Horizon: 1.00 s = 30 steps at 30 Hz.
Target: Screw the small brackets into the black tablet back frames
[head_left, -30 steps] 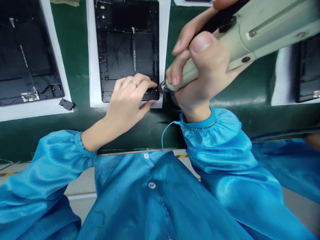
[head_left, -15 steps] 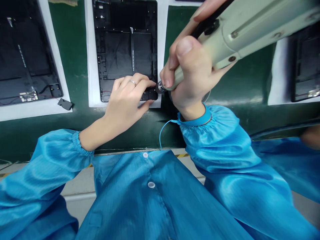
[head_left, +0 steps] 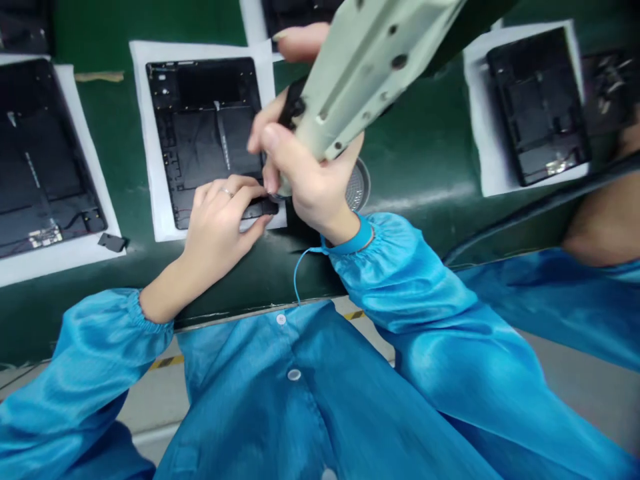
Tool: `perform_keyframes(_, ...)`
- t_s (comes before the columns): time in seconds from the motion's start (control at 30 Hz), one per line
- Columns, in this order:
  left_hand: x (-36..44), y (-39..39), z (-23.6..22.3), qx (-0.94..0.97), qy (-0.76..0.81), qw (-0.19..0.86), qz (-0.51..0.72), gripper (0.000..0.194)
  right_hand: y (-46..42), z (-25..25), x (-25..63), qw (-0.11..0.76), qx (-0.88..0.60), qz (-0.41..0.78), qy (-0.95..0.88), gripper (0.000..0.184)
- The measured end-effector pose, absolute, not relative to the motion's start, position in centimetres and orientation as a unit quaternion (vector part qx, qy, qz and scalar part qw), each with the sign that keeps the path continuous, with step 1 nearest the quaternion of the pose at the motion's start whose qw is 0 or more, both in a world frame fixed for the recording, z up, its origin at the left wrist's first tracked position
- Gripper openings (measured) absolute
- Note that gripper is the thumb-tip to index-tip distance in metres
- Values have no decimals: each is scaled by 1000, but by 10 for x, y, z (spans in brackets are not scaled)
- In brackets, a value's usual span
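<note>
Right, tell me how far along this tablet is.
Done: the open tablet shell lies on its white sheet with its inner parts in place. In hand: the left hand steadies the near right corner while the right hand holds the electric screwdriver tip there. Left: how many screws remain cannot be told.

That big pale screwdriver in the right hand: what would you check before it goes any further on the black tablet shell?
1. Grip on the electric screwdriver: right hand wrapped round its lower end: ok.
2. Tip on the screw: hidden behind the fingers: cannot tell.
3. Tablet shell steadied: left hand presses its near right corner: ok.
4. Shell lies on its white sheet: ok.
5. Left fingertips clear of the tip: very close: not ok.
</note>
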<state>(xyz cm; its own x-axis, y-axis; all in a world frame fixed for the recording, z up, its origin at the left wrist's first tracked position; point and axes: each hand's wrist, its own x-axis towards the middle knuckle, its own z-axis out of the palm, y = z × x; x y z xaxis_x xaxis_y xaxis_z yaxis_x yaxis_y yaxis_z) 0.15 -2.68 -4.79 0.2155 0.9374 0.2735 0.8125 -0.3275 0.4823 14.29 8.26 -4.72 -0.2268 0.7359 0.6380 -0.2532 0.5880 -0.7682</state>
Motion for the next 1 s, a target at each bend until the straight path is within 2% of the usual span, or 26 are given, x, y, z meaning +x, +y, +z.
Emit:
perform_keyframes(0.07,0,-26,-46,775,564,122,259,25,93,-42,143,659,-168,370,-633,57)
perform_keyframes(0.1,-1,-25,-45,776,562,124,256,24,100,-39,145,691,-172,341,-614,60)
perform_keyframes(0.23,-2,-24,-43,778,559,115,263,21,135,-32,180,766,-228,261,-541,45)
perform_keyframes(0.3,-3,-24,-44,780,557,116,262,20,151,-33,204,730,-259,278,-568,48)
perform_keyframes(0.37,-4,-23,-44,783,554,121,256,20,162,-36,222,737,-265,258,-565,48)
perform_keyframes(0.57,-6,-23,-42,783,553,132,253,19,164,-41,227,710,-269,281,-587,30)
perform_keyframes(0.73,-6,-23,-42,784,550,135,256,17,166,-45,226,691,-289,284,-599,44)
perform_keyframes(0.83,-5,-24,-42,783,550,135,259,18,168,-47,226,688,-283,269,-612,46)
perform_keyframes(1.0,-3,-24,-38,781,560,140,239,18,172,-48,221,735,-246,262,-574,28)
